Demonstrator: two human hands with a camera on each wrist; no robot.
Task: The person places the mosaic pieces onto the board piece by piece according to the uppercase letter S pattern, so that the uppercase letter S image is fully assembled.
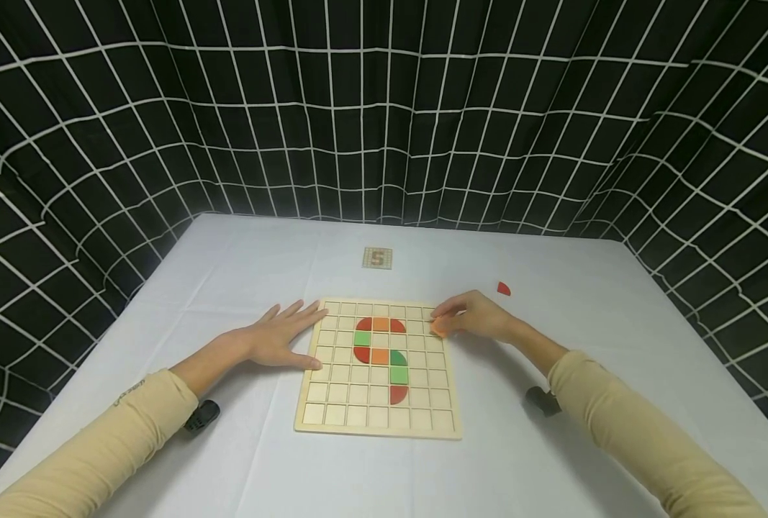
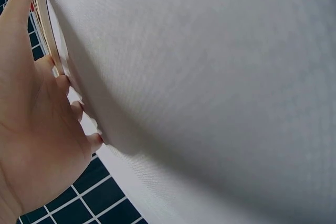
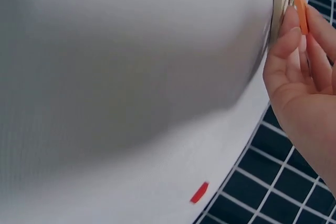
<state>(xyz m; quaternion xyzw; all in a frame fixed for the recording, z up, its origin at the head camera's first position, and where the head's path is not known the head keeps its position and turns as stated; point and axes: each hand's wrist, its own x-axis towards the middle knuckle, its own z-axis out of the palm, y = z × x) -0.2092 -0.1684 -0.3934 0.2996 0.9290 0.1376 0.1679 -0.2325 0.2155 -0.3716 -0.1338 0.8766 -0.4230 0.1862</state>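
A wooden grid board (image 1: 338,415) lies on the white table, with red, orange and green tiles set in its cells in an S-like curve. My left hand (image 1: 276,338) rests at the board's left edge, its fingers spread and straight, fingertips and thumb at the rim. My right hand (image 1: 477,316) pinches an orange tile (image 3: 301,16) between thumb and fingers, close over the board's upper right edge. On the board, a light green tile (image 1: 362,339) sits at the left of the curve and a dark green rounded tile (image 1: 397,357) at its right.
A loose red rounded tile (image 1: 503,288) lies on the table beyond my right hand. Behind the board is a small square card (image 1: 377,258) with a grid and a figure like a 5. Dark curtains (image 1: 371,129) with white grid lines stand around the table.
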